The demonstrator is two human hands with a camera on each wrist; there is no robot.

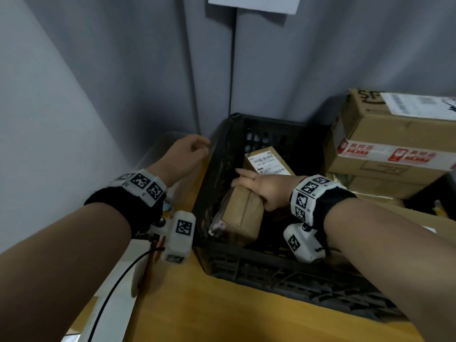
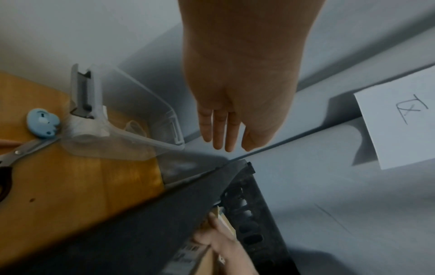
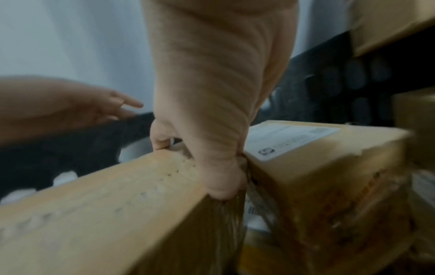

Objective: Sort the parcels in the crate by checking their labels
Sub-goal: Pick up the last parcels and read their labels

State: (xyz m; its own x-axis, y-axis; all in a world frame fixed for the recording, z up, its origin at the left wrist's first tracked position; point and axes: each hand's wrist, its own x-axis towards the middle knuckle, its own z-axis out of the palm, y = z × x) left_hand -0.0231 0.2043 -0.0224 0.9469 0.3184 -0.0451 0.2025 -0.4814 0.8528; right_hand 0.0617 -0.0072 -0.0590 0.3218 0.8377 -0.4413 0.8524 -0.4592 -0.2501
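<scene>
walls: grey panels [image 1: 123,70] | desk: wooden top [image 1: 197,317] | light: dim

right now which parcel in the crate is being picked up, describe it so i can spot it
Find the black plastic lattice crate on the yellow wooden table. Inside it, near the left wall, sits the plain brown cardboard parcel gripped by the right hand. Unlike the brown parcel with the white barcode label behind it, its upper face shows no label.

Paper sheet [image 2: 400,128] on the wall is showing handwritten "TX". Parcel label [image 1: 270,162] in the crate [image 1: 283,272] is showing barcodes, digits too blurred. Box [image 1: 394,134] is showing red tape, unreadable.
</scene>
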